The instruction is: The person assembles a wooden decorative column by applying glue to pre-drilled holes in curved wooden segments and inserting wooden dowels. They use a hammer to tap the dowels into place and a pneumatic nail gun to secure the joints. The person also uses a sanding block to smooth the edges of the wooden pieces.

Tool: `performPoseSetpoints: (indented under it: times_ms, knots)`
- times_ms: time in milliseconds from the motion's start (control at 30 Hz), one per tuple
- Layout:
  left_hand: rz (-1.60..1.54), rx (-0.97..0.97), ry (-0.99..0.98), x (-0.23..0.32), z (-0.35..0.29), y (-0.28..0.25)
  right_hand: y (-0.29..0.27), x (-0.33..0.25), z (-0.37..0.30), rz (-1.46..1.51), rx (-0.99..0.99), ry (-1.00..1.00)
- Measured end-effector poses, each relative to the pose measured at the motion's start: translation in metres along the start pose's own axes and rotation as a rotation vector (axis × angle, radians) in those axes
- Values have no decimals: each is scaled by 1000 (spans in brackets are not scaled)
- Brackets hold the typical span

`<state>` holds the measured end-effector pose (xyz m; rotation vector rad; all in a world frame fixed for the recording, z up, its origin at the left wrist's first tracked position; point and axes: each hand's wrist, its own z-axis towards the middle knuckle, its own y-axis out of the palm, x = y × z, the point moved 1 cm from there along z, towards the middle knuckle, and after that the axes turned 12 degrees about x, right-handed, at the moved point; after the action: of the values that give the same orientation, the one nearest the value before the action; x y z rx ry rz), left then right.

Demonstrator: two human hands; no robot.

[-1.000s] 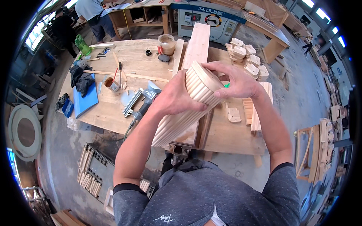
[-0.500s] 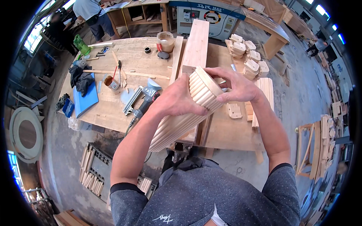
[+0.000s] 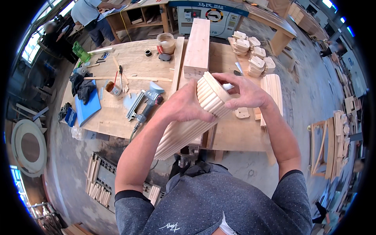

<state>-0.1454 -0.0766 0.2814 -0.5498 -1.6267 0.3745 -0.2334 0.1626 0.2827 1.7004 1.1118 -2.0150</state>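
Leftmost on the desk (image 3: 152,67), some dark cloth (image 3: 85,90) lies against a blue board (image 3: 87,109). Next, a stained cup (image 3: 113,88) sits near a grey air-powered nailer (image 3: 147,103). Centrally, the left hand (image 3: 182,103) has its fingers clamped on a ribbed wooden piece (image 3: 184,132), held tilted above the near edge. A thick beam (image 3: 197,47) lies just beyond. The right hand (image 3: 248,92) clasps the piece's far end, fingers against its rim; a small white object (image 3: 228,86) shows between. Farther right, pale wooden blocks (image 3: 256,64) are piled.
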Motion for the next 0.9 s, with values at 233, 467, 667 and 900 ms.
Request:
performPoseSetpoints:
  times_ms: [233, 467, 667, 900]
  knots:
    - [93, -8, 60, 13, -11, 8, 2, -16, -23, -240, -38, -50]
    - [146, -60, 134, 13, -19, 25, 11, -18, -45, -423, -41, -173]
    - [147, -102, 199, 16, -28, 37, 14, -28, -75, -353, 17, -151]
    - [137, -163, 266, 22, -27, 45, 17, -28, -103, -289, 99, -117]
